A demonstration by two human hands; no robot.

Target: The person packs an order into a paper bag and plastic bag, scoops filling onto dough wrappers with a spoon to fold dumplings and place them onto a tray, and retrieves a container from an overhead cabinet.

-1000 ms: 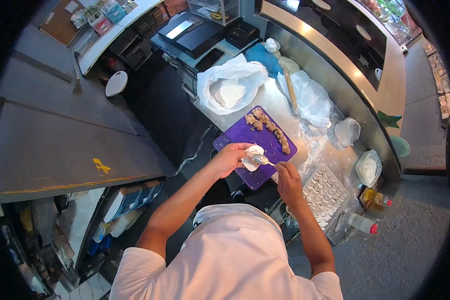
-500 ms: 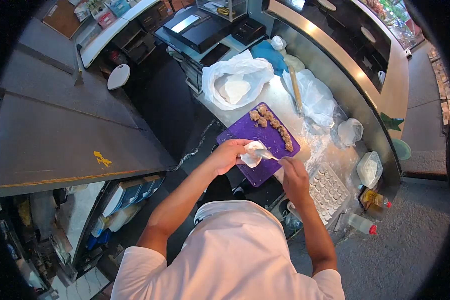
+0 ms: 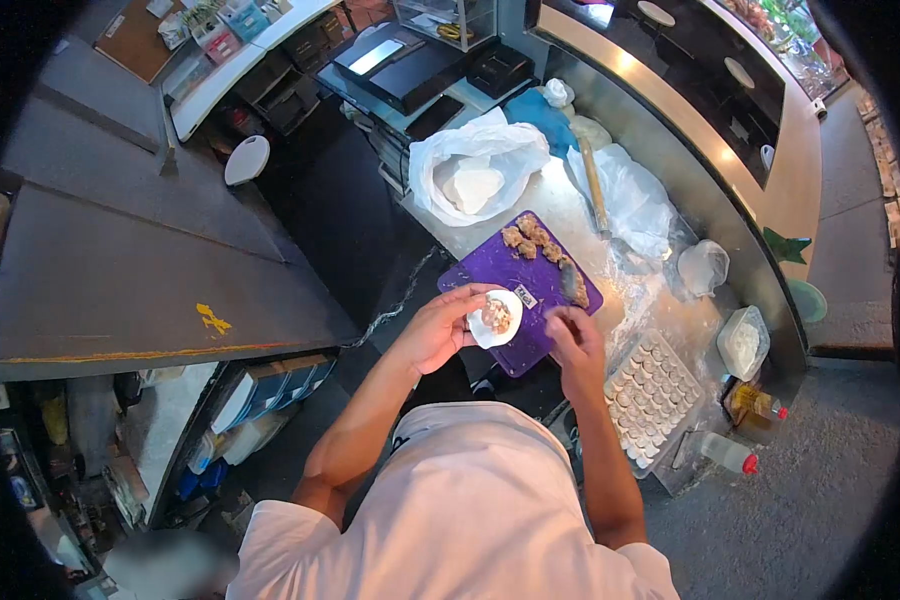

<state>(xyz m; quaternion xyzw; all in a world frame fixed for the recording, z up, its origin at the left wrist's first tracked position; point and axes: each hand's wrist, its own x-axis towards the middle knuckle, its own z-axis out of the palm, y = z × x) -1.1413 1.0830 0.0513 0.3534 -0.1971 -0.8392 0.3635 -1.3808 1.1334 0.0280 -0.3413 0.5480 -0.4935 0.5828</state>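
My left hand (image 3: 442, 328) holds a round white dough wrapper (image 3: 510, 306) with a lump of pinkish minced filling (image 3: 496, 316) in its middle. Just right of it, over the edge of a purple cutting board (image 3: 490, 262), is my right hand (image 3: 578, 348). Its fingertips are smeared by motion, so I cannot tell whether they grip anything. A blurred grey shape, perhaps the spoon (image 3: 568, 270), lies across the strip of filling (image 3: 576, 291) on the board. More lumps of filling (image 3: 530, 232) sit at the board's far corner.
A tray of small round pieces (image 3: 653, 395) stands to the right. Farther back are a plastic bag with white dough (image 3: 472, 187), a wooden rolling pin (image 3: 593, 185) and a tub of white powder (image 3: 742, 342). Two red-capped bottles (image 3: 727, 452) stand near the right edge.
The spoon has left the wrapper, and filling now shows in it. My left hand has turned the wrapper face up. My right hand has moved slightly down, away from the wrapper.
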